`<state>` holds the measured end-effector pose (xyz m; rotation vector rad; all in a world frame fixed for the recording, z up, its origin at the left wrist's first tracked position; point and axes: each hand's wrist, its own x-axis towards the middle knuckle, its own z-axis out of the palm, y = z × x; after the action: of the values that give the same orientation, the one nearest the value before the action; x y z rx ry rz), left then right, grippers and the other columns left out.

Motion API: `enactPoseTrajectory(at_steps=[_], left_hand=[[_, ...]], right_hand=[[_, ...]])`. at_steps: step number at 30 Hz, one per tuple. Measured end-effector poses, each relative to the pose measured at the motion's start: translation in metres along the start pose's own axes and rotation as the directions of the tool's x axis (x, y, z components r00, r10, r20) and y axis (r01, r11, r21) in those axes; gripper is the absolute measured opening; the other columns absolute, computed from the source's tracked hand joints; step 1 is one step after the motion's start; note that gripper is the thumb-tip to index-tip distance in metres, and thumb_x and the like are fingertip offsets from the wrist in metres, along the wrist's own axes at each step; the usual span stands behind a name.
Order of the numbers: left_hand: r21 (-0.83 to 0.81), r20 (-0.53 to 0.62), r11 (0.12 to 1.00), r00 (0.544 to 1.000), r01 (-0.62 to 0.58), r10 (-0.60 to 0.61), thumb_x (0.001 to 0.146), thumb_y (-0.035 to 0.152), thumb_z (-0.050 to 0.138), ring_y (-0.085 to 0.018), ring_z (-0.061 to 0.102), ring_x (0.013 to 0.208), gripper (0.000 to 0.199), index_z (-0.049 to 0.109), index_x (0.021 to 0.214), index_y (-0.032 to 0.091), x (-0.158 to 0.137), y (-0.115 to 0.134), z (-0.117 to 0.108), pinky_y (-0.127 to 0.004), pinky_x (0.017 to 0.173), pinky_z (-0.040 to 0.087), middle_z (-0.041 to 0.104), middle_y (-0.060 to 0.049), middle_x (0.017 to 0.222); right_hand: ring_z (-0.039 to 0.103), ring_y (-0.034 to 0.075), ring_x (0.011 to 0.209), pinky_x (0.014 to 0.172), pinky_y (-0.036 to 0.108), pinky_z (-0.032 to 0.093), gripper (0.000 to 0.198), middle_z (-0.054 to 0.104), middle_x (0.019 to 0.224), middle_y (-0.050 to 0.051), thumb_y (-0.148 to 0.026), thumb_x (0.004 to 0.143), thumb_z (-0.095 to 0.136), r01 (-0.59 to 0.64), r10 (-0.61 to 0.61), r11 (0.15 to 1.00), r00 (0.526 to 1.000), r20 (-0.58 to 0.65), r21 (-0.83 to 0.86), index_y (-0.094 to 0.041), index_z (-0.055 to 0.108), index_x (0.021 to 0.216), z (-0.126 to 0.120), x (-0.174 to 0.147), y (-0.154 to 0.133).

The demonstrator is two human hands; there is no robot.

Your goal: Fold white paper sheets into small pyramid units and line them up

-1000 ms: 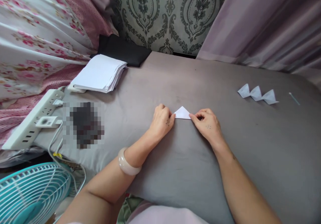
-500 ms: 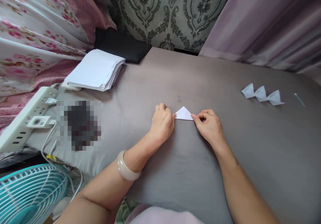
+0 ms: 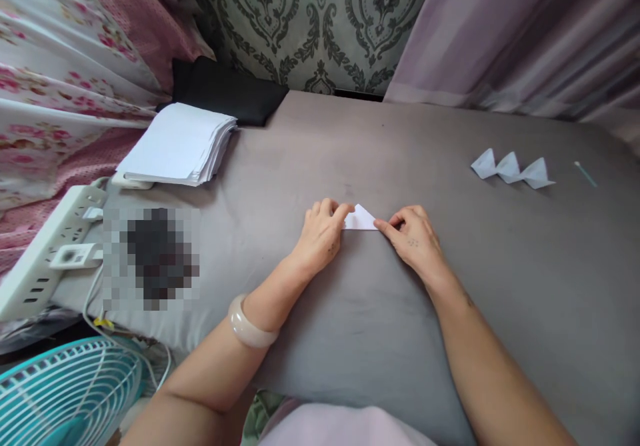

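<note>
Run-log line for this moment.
paper triangle: on grey surface | left hand: at left end | right hand: at right corner | paper stack: left

Folded paper (image 3: 361, 219): white. Cloth (image 3: 350, 326): plain grey. Wallpaper (image 3: 321, 29): grey, dark scroll-and-leaf pattern. Left curtain (image 3: 30, 49): white, pink-flowered. Right curtain (image 3: 475, 39): mauve. Fan (image 3: 70, 393): turquoise and white.

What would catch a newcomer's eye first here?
Probably the small white folded-paper triangle, near the centre between the bare left hand and right hand. Then come three white, pointed folded-paper pieces in a row at right, and the round turquoise-and-white fan at lower left.
</note>
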<state>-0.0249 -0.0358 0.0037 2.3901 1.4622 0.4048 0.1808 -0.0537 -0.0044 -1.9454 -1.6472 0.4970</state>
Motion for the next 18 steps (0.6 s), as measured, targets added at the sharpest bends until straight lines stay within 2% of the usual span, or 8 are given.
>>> enactPoseTrajectory(at_steps=[3,8,11,13,15,18], left_hand=[[0.059,0.071,0.991,0.991,-0.120,0.116,0.089,0.004,0.033,-0.022,0.044,0.093,0.056,0.050,0.132,0.033,0.002,-0.003,0.003,-0.036,0.082,0.037,0.051,-0.008,0.110],[0.067,0.113,0.991,0.988,-0.115,0.107,0.088,0.005,0.035,-0.022,0.043,0.093,0.057,0.055,0.132,0.035,0.005,-0.006,0.003,-0.035,0.080,0.035,0.049,-0.009,0.110],[0.064,0.123,0.992,0.987,-0.113,0.104,0.087,0.004,0.035,-0.023,0.043,0.093,0.059,0.055,0.132,0.035,0.005,-0.006,0.002,-0.036,0.082,0.035,0.049,-0.010,0.111],[0.065,0.128,0.992,0.986,-0.112,0.103,0.086,0.003,0.035,-0.022,0.043,0.094,0.060,0.056,0.132,0.035,0.006,-0.006,0.002,-0.036,0.082,0.035,0.048,-0.010,0.111],[0.066,0.130,0.992,0.986,-0.111,0.102,0.086,0.003,0.036,-0.023,0.043,0.095,0.059,0.057,0.131,0.034,0.006,-0.006,0.002,-0.037,0.084,0.035,0.049,-0.010,0.111],[0.055,0.111,0.993,0.989,-0.108,0.101,0.088,0.006,0.036,-0.023,0.044,0.096,0.055,0.058,0.131,0.034,0.006,-0.007,0.004,-0.038,0.086,0.036,0.050,-0.010,0.111]], right_hand=[[0.050,0.015,0.070,0.070,0.032,0.041,0.028,0.053,0.086,0.004,-0.047,0.077,0.067,0.020,-0.021,0.999,1.000,0.012,0.032,-0.021,0.060,0.069,-0.001,0.002,0.002],[0.052,0.014,0.068,0.071,0.031,0.044,0.020,0.057,0.084,0.003,-0.038,0.075,0.068,0.059,-0.057,0.992,0.998,-0.016,0.108,-0.020,0.063,0.069,-0.004,0.003,0.008],[0.057,0.015,0.069,0.071,0.032,0.047,0.017,0.064,0.084,0.004,-0.035,0.080,0.061,0.039,-0.007,0.963,0.993,-0.119,0.268,-0.020,0.068,0.085,-0.006,-0.001,0.012],[0.061,0.017,0.076,0.074,0.032,0.048,0.020,0.068,0.088,0.005,-0.032,0.084,0.056,0.086,-0.013,0.941,0.976,-0.218,0.329,-0.020,0.069,0.093,-0.006,-0.006,0.008],[0.063,0.018,0.087,0.081,0.033,0.049,0.020,0.069,0.095,0.006,-0.027,0.087,0.052,0.207,-0.129,0.935,0.955,-0.266,0.288,-0.020,0.069,0.093,-0.005,-0.013,0.000],[0.062,0.019,0.098,0.090,0.035,0.047,0.026,0.069,0.102,0.007,-0.020,0.091,0.043,0.378,-0.353,0.910,0.922,-0.158,0.171,-0.020,0.068,0.100,0.000,-0.025,-0.016]])
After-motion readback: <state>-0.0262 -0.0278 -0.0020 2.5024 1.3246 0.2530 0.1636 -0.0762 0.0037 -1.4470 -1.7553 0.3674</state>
